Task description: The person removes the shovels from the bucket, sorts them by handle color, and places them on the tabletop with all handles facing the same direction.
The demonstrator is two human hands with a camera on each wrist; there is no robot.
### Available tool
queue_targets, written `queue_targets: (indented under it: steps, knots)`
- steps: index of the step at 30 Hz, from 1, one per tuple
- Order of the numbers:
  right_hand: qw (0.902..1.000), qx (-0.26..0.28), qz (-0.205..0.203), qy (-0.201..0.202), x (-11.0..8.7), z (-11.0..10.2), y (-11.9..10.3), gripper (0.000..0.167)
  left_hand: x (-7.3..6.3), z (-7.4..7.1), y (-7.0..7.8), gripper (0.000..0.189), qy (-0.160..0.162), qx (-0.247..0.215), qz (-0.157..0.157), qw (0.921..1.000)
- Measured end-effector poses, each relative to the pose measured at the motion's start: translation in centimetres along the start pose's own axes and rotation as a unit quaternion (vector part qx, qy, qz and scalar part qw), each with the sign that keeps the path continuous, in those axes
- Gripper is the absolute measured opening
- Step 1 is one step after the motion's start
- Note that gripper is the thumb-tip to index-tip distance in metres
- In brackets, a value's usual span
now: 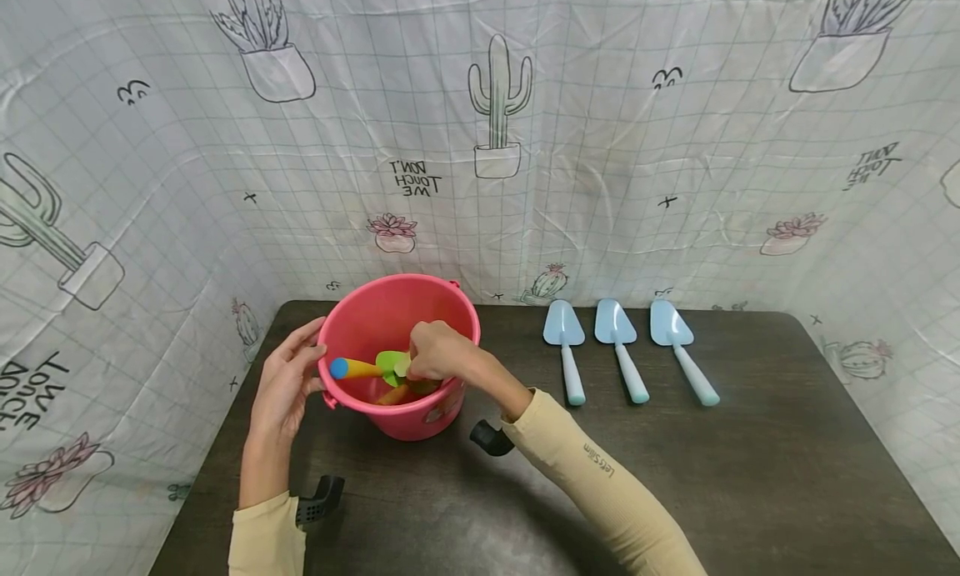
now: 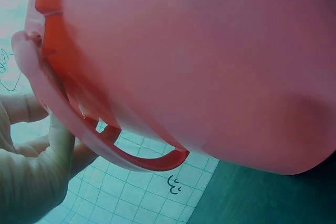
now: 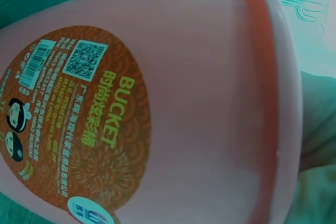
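A pink bucket (image 1: 397,422) stands at the left of the dark table, leaning slightly toward the person. My left hand (image 1: 288,376) grips its rim from the left; in the left wrist view the fingers pass behind the bucket's handle (image 2: 142,162). Over the near right rim, my right hand (image 1: 442,351) reaches into the bucket with bent fingers. Its fingertips are hidden, so what they hold does not show. Beside them lie a toy tool with a blue-tipped orange handle (image 1: 356,368) and a green end (image 1: 390,363), and another orange handle (image 1: 393,395).
Three light-blue trowels (image 1: 564,334) with white handles lie in a row right of the bucket on the dark table (image 1: 780,443). A cactus-print cloth (image 1: 600,142) hangs behind and at both sides. Black wrist mounts (image 1: 491,437) stick out beside the sleeves.
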State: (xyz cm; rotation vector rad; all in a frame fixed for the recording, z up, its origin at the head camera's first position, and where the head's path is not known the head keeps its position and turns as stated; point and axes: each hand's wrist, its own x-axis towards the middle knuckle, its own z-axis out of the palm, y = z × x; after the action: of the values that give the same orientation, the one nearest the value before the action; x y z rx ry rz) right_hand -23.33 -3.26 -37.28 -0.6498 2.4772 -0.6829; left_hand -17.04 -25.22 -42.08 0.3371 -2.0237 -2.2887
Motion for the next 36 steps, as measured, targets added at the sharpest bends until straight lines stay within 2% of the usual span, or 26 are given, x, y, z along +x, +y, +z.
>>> queue_targets:
  steps: [9,16,18,27,32,36]
  knots:
    - [0.9999,-0.001,-0.008,-0.014,-0.2,-0.2,0.1,0.042,0.0,0.1,0.0,0.047,0.000,0.001,0.001,1.0000]
    - [0.9990,-0.004,-0.016,-0.041,-0.3,0.0,0.2,0.026,0.0,0.2,0.0,0.047,0.004,0.004,-0.001,1.0000]
    - [0.9988,-0.002,-0.021,-0.043,-0.4,0.0,0.2,0.026,0.0,0.2,-0.1,0.047,0.004,0.004,-0.001,1.0000]
    - [0.9995,0.027,-0.014,-0.006,-0.3,-0.4,0.4,0.021,0.0,0.1,0.1,0.047,0.005,0.006,-0.004,1.0000]
    - [0.9981,0.053,-0.032,-0.007,-0.4,-0.6,0.8,0.010,0.0,0.1,0.1,0.047,0.005,0.004,-0.003,1.0000]
    - [0.9948,0.083,-0.058,0.002,-0.4,-0.7,1.2,0.015,0.0,0.1,0.1,0.047,0.006,0.004,-0.003,1.0000]
